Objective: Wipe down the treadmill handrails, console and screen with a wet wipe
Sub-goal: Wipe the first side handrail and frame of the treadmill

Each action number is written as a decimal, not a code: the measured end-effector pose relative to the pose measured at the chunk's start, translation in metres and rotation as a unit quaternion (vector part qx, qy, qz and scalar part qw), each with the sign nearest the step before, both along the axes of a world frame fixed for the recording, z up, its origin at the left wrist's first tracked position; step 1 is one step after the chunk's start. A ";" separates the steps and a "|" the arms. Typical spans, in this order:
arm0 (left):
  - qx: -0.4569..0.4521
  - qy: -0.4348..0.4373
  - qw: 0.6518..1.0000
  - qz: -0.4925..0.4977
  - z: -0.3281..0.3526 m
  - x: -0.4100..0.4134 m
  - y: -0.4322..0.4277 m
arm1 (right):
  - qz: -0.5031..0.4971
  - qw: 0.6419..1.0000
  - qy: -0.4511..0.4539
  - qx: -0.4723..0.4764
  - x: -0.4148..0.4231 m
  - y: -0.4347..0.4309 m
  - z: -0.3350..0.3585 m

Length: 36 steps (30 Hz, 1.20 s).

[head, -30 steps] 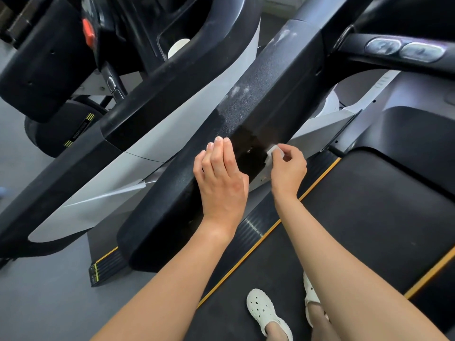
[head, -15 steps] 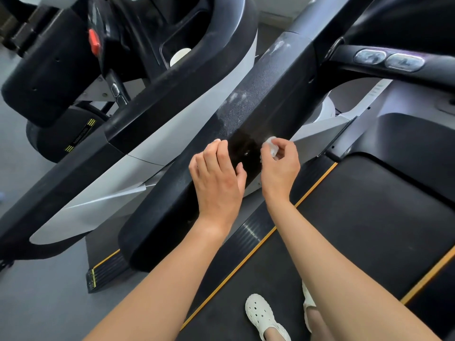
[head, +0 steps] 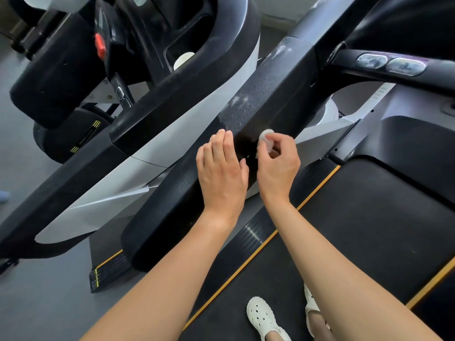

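While the fingers of the right hand pinch one small balled wipe against the black handrail, the left hand lies flat on that same rail just beside it, fingers straight and together, holding nothing. Two bare forearms reach up from below. Pale dusty smears mark the rail higher up. Two white clogs stand on the belt, and two oval pads sit on the crossbar at upper right.
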<state>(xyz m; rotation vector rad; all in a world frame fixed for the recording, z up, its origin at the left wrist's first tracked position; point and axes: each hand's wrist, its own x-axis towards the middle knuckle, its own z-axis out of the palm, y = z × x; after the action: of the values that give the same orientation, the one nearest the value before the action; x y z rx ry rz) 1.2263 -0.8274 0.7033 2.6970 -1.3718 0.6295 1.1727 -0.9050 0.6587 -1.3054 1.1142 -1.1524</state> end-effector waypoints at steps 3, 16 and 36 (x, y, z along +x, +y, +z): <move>-0.019 0.010 1.000 0.002 -0.002 -0.001 -0.001 | 0.024 0.996 -0.029 -0.084 0.007 0.001 0.017; -0.029 -0.010 1.000 -0.001 -0.006 -0.003 -0.001 | 0.043 0.986 0.017 -0.157 0.004 0.001 0.018; -0.005 0.001 1.000 0.007 -0.006 -0.005 0.001 | 0.033 0.991 0.102 -0.077 -0.010 -0.003 -0.038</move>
<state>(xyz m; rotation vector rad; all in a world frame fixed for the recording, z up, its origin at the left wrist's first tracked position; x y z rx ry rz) 1.2213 -0.8262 0.6973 2.7012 -1.3457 0.6337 1.1627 -0.9076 0.6208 -1.5974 1.1356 -1.0921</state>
